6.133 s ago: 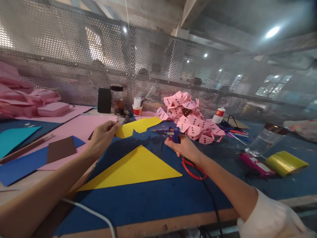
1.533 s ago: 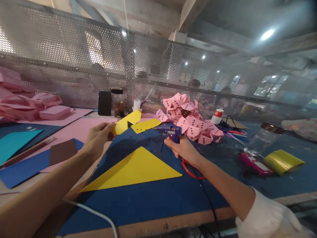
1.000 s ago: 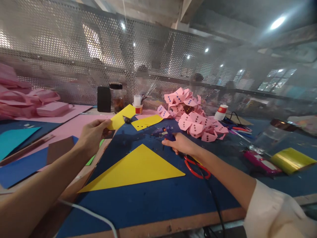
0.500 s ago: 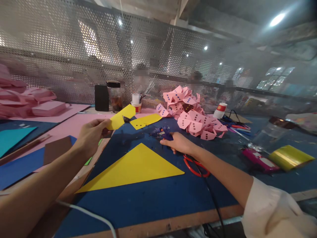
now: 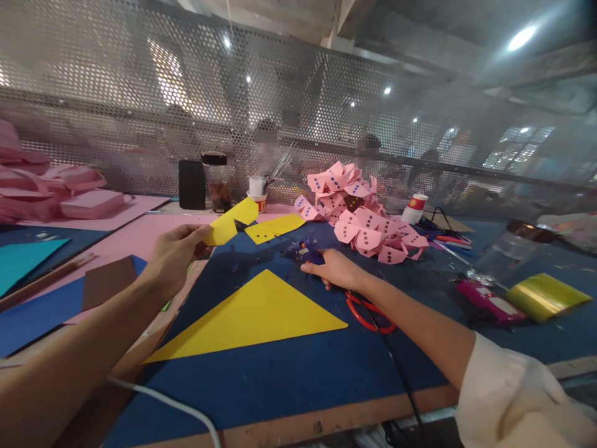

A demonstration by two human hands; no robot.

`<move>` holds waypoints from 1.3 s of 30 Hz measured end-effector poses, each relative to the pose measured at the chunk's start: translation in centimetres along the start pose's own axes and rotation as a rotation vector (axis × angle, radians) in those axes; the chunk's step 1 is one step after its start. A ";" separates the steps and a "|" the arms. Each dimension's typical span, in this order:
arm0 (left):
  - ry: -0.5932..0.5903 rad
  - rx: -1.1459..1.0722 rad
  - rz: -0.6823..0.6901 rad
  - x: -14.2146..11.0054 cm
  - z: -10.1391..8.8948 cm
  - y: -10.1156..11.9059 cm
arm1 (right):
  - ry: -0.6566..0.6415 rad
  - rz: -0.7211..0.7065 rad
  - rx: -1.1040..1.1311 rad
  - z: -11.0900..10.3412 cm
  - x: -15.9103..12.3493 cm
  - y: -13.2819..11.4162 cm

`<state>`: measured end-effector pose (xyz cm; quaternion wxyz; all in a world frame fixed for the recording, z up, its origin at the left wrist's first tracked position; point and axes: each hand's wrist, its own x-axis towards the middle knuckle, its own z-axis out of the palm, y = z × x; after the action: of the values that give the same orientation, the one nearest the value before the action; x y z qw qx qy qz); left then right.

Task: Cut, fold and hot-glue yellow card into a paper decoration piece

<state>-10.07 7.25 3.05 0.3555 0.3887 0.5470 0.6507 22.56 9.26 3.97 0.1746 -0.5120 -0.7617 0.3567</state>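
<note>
Beyond a yellow triangle [image 5: 259, 317], the hands are apart: the left hand [image 5: 171, 258] pinches a notched yellow strip [image 5: 228, 223] behind its left slope; the right hand [image 5: 339, 270] grips a glue gun [image 5: 302, 249] behind its right slope. Blue tabletop [image 5: 289, 379] separates the triangle from the near edge [image 5: 336, 419].

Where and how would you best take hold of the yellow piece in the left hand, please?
I'd probably pinch the yellow piece by its far end, from the right: that thin end sticks out free, while the left hand holds the near end.
</note>
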 end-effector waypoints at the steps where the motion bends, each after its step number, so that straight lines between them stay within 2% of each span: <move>1: 0.000 -0.001 0.000 -0.1 0.0 0.1 | 0.001 -0.002 0.001 0.0 0.0 0.0; 24: -0.003 -0.013 -0.029 -0.4 0.3 0.3 | 0.006 -0.004 0.010 0.3 0.3 0.0; 39: -0.002 0.049 0.010 0.1 0.0 -0.5 | 0.043 -0.038 0.036 0.1 -0.3 0.1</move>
<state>-10.10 7.40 2.60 0.3433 0.4005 0.5604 0.6385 22.65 9.01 3.85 0.2069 -0.5019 -0.7607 0.3558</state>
